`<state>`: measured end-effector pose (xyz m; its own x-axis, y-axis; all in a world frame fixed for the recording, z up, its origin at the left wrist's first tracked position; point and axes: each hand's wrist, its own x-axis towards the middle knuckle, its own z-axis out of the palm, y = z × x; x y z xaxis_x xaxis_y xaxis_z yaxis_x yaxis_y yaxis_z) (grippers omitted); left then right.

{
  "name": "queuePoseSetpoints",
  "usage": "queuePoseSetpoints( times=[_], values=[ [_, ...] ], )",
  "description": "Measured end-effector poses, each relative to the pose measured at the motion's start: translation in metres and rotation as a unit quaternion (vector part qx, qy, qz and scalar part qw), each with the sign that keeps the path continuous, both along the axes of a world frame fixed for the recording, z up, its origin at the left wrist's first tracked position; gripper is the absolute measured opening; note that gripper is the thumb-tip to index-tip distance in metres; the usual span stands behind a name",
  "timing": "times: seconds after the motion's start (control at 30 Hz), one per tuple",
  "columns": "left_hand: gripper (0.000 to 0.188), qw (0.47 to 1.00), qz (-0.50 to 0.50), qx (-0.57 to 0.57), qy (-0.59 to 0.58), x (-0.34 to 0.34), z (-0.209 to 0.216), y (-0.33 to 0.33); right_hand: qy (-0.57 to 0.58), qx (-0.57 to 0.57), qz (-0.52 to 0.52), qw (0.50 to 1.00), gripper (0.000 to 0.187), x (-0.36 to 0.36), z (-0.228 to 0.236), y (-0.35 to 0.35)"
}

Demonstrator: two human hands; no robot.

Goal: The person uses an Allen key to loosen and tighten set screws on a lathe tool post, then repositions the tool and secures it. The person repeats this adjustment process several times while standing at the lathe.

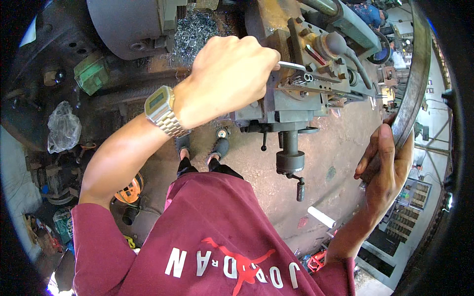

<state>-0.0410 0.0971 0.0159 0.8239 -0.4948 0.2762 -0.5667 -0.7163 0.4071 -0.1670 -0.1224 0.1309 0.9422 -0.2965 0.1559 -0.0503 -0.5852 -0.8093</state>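
My left hand [229, 79], with a metal wristwatch [159, 104] on its wrist, is closed in a fist in front of the lathe's tool slide. From its thumb side a thin flat silver metal piece [292, 65] sticks out to the right; its full shape is hidden by the hand. At the far right, my right hand [387, 160] grips the lower end of a long, flat steel bar [418, 79]. The bar rises past the upper edge and looks curved near the picture's rim. Just right of the left fist sits the tool post [323, 47].
A large chuck [126, 24] hangs at the upper left beside a heap of metal chips [195, 37]. A crank handle [300, 190] juts toward me. An orange cable reel [129, 190] and white tube [321, 217] lie on the floor. Another person [368, 15] is far right.
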Motion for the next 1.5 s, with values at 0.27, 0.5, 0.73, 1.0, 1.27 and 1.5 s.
queuePoseSetpoints(
  times=[0.27,0.5,0.73,1.0,1.27,1.5],
  values=[
    [0.023,0.999,0.006,-0.042,0.027,-0.008,-0.01,0.007,0.072,0.093,-0.017,0.993,0.027,-0.026,-0.032,0.006],
    [0.019,0.994,0.021,-0.095,0.048,-0.011,-0.008,0.013,0.093,0.115,-0.034,0.988,0.03,-0.039,-0.055,-0.011],
    [0.019,0.968,0.035,-0.19,0.162,-0.021,-0.017,0.017,0.067,0.201,-0.097,0.973,0.027,-0.074,-0.106,-0.033],
    [0.015,0.913,0.033,-0.316,0.256,-0.016,-0.031,-0.019,0.051,0.32,-0.169,0.931,0.022,-0.11,-0.163,-0.041],
    [0.025,0.923,-0.068,-0.349,0.146,0.006,-0.035,-0.07,0.097,0.31,-0.21,0.922,0.027,-0.122,-0.206,-0.073],
    [0.028,0.935,-0.019,-0.3,0.188,0.017,-0.03,-0.068,0.054,0.231,-0.309,0.921,0.038,-0.139,-0.267,-0.116]
  ],
)
